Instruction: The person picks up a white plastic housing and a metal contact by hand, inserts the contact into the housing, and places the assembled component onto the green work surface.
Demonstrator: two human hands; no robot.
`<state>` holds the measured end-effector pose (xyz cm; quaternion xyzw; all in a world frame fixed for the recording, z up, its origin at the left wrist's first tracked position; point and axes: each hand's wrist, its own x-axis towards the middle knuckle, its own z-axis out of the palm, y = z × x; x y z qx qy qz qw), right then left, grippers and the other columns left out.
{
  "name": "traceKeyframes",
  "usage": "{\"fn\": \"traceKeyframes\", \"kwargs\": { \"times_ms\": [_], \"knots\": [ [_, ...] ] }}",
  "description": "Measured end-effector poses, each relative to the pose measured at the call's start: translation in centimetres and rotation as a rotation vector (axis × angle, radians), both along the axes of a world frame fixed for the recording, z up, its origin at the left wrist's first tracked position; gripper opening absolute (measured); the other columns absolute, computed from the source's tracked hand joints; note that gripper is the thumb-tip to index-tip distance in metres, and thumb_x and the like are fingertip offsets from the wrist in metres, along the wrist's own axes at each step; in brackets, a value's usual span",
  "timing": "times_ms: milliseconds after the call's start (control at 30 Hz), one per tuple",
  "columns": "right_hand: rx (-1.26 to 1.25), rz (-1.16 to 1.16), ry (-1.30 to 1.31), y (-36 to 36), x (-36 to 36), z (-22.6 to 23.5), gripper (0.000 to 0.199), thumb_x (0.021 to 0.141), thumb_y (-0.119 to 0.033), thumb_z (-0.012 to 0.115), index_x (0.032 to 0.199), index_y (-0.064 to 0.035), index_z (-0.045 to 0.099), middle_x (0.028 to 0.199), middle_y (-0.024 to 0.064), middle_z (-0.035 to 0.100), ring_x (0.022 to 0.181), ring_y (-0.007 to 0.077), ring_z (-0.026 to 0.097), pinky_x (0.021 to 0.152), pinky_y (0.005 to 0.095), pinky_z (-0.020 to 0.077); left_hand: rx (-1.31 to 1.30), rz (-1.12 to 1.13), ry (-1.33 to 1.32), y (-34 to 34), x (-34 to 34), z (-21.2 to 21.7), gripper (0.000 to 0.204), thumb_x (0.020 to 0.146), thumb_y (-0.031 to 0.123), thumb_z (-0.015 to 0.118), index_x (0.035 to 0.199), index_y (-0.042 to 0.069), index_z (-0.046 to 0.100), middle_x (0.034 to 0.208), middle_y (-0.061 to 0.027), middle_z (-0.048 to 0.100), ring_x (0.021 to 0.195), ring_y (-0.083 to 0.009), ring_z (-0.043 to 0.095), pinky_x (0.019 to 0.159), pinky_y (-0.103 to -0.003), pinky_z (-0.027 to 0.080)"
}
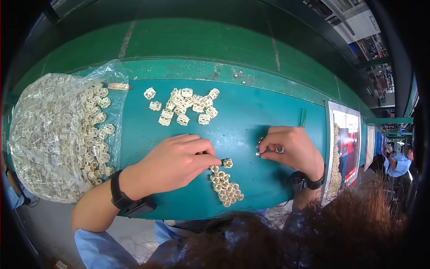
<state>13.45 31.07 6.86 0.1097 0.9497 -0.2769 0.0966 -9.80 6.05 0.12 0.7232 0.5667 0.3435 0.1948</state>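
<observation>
L hand (pixel 186 157): fingers nearly together, tips at top edge of the cups (pixel 227 188), just beside the lone cup (pixel 228 163); can't tell if it's gripping one. R hand (pixel 289 145): thumb & index curled w/ a narrow gap, metal bits (pixel 258 154) at the tips; can't tell how many it's holding vs just touching.

Step in hand looks like small-parts handling, L on cups, R on metal bits. Next move prob. calls for a light fingertip pinch & steady aim, w/o knocking the cups, which stand packed, mostly open end up, on the green table (pixel 251 103).

Further out: pale parts (pixel 188 105) loose on far side of table; clear bag (pixel 45 134) full of similar pcs at L, mouth toward table; green strip (pixel 303 117) past R hand; white frame (pixel 328 148) at R edge.

Brands/labels: coloured panel (pixel 353 150) inside frame may carry print, too small/skewed to read. No brand legible.
</observation>
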Motion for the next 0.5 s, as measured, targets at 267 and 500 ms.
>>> {"fn": "traceKeyframes", "kwargs": {
  "times_ms": [267, 500],
  "knots": [
    [-0.162, -0.050, -0.007, 0.2, 0.5, 0.6, 0.016, 0.084, -0.001, 0.090, 0.097, -0.0066, 0.082, 0.088, 0.0049, 0.076, 0.074, 0.0193, 0.072, 0.068, 0.0329, 0.0573, 0.138, 0.426, 0.199, 0.3, -1.2, 2.2, 0.035, 0.085, 0.001, 0.084, 0.118, 0.013, 0.081, 0.112, -0.0010, 0.071, 0.095, -0.0271, 0.068, 0.084, -0.039, 0.060],
    [-0.333, -0.111, 0.150, -1.2, -1.2, -1.3, 0.012, 0.089, 0.003, 0.088, 0.099, -0.0028, 0.086, 0.094, 0.0065, 0.081, 0.075, 0.0172, 0.074, 0.070, 0.0305, 0.0598, -0.018, 0.640, 0.425, -0.4, -1.7, 4.0, 0.041, 0.083, 0.005, 0.089, 0.122, 0.013, 0.077, 0.116, -0.0021, 0.068, 0.101, -0.0260, 0.066, 0.081, -0.039, 0.060]
  ]
}}
